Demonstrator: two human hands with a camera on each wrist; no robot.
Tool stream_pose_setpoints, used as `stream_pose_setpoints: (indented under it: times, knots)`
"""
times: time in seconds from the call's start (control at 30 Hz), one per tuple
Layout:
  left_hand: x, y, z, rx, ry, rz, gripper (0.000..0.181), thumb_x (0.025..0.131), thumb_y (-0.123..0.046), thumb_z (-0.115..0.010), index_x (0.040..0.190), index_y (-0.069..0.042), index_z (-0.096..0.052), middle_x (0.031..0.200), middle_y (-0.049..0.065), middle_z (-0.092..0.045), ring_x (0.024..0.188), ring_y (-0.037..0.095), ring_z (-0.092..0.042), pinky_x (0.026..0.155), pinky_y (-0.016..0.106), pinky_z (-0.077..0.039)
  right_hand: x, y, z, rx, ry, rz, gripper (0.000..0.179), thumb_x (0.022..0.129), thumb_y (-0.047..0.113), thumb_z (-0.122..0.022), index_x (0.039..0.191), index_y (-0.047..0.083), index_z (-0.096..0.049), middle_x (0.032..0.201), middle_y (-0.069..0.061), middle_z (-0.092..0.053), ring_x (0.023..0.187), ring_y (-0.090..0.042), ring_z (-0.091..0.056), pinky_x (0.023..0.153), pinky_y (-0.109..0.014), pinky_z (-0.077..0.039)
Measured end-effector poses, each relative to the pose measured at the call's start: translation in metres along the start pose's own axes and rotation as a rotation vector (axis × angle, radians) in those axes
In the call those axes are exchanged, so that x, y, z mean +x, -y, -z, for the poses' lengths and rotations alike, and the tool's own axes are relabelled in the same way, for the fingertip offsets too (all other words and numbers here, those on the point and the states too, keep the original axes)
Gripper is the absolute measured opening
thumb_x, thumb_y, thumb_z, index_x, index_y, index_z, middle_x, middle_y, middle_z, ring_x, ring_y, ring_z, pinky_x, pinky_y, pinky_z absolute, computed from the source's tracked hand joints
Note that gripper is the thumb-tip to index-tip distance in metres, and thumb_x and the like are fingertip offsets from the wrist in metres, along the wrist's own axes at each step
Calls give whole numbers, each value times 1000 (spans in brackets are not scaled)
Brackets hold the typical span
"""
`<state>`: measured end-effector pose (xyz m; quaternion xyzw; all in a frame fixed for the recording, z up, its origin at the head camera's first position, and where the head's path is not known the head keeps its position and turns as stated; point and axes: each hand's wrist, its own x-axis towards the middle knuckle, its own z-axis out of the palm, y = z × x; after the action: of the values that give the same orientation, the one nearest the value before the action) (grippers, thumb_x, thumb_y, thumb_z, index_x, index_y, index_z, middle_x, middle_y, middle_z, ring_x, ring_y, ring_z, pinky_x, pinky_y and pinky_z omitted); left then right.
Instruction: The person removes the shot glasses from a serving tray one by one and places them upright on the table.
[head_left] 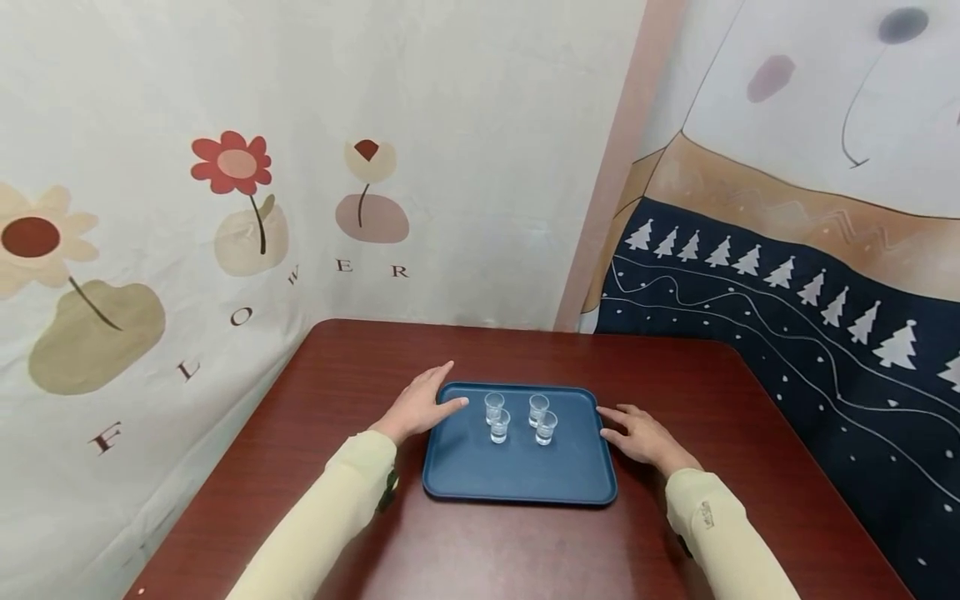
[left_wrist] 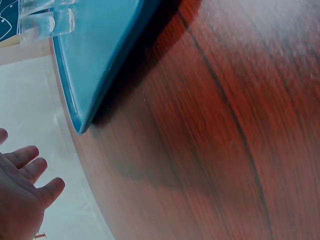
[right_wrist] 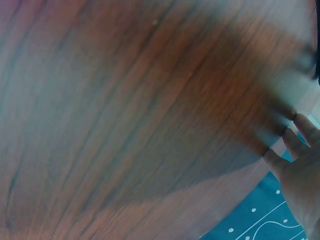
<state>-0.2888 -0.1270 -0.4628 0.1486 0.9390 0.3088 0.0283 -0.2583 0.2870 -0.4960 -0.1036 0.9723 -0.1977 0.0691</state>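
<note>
A blue rectangular tray [head_left: 517, 477] lies on the table with several small clear shot glasses [head_left: 546, 430] standing upright near its middle. My left hand [head_left: 417, 410] is at the tray's upper left corner, fingers straight and thumb reaching over the rim in the head view. On the opposite side, my right hand [head_left: 642, 437] has its extended fingertips right at the right rim. The left wrist view shows the spread fingers of the left hand [left_wrist: 22, 185] beside a tray corner [left_wrist: 82, 117]. In the right wrist view, the right hand [right_wrist: 300, 175] appears with fingers apart, over the wood.
The dark red wooden table [head_left: 540, 550] extends around the tray on all sides. Behind it hangs a pale cloth [head_left: 480, 167] printed with flowers and letters. A dark blue cloth [head_left: 750, 308] with white trees borders the right side.
</note>
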Motion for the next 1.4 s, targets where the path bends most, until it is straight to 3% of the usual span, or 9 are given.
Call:
stream_pose_setpoints:
  times: [0.3, 0.6, 0.9, 1.4]
  knots:
    - [-2, -6, -11, -98, 8, 5, 80, 94, -42, -68, 158, -16, -28, 158, 15, -32, 144, 36, -29, 112, 57, -30, -1, 0, -1, -22, 10, -11, 57, 100, 41, -57, 149, 15, -47, 148, -31, -37, 133, -53, -36, 104, -68, -30]
    - [-5, -9, -22, -227, -3, 2, 71, 94, -31, -71, 154, -13, -37, 150, 15, -44, 138, 33, -41, 108, 52, -37, -1, 4, 1, -14, 6, 5, 55, 100, 39, -58, 148, 14, -49, 147, -31, -37, 131, -53, -37, 102, -69, -31]
    - [-1, -15, -32, -250, 7, -19, 62, 92, -29, -73, 146, -11, -49, 142, 14, -52, 133, 31, -48, 106, 49, -41, -3, 3, 0, -12, 19, -18, 57, 100, 40, -57, 150, 14, -46, 148, -32, -35, 132, -54, -35, 103, -70, -30]
    - [13, -16, -45, -302, 61, -33, 52, 95, -25, -70, 142, -10, -54, 136, 14, -58, 128, 30, -51, 104, 49, -42, -2, -2, -4, -20, 3, 4, 55, 100, 39, -57, 149, 16, -47, 148, -31, -36, 132, -54, -36, 102, -70, -31]
